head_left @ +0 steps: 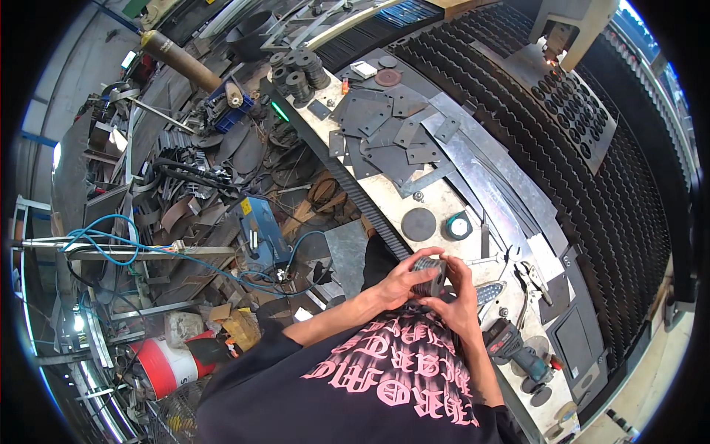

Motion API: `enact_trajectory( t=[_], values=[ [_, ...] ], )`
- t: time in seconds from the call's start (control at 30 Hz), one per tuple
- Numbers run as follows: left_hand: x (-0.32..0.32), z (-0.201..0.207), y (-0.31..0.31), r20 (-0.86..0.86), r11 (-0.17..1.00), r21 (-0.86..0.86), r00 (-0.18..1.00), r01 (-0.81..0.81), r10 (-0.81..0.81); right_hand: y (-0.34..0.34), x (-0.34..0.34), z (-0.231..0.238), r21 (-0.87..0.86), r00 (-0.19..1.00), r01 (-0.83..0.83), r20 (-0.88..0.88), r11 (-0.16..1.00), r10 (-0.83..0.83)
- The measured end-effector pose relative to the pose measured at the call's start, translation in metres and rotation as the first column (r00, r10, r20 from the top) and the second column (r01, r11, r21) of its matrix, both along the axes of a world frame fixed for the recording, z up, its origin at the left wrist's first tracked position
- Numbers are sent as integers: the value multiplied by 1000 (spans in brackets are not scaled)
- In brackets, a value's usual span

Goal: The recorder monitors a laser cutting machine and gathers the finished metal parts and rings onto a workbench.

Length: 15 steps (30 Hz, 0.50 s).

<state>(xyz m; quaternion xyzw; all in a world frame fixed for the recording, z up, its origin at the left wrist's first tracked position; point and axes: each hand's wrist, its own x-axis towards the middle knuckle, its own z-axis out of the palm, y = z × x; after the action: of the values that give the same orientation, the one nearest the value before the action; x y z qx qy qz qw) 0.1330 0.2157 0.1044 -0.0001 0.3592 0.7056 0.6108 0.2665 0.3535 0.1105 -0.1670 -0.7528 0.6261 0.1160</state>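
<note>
Close to my body, at the edge of the worktable, I hold a short stack of grey metal discs in both hands. My left hand wraps its fingers and thumb around the stack's left side. On the other side, my right hand grips the discs between fingers and thumb. Fingers cover part of the stack. Just beyond it on the tabletop lie a flat dark disc and a round teal-rimmed container.
Right of my hands lie pliers and a cordless angle grinder. Flat metal plates and stacked rings cover the table's far end. A slatted cutting bed runs along the right. Scrap, a blue machine and a red-white drum crowd the left floor.
</note>
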Motion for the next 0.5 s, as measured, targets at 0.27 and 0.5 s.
enact_trajectory(
  t=[0.27,0.5],
  values=[
    [15,33,18,-325,999,-34,946,-23,11,19,7,3,-8,996,-83,-20,997,82],
    [12,53,23,-556,998,-33,829,54,-63,15,11,19,-51,982,2,-190,999,-12]
  ],
)
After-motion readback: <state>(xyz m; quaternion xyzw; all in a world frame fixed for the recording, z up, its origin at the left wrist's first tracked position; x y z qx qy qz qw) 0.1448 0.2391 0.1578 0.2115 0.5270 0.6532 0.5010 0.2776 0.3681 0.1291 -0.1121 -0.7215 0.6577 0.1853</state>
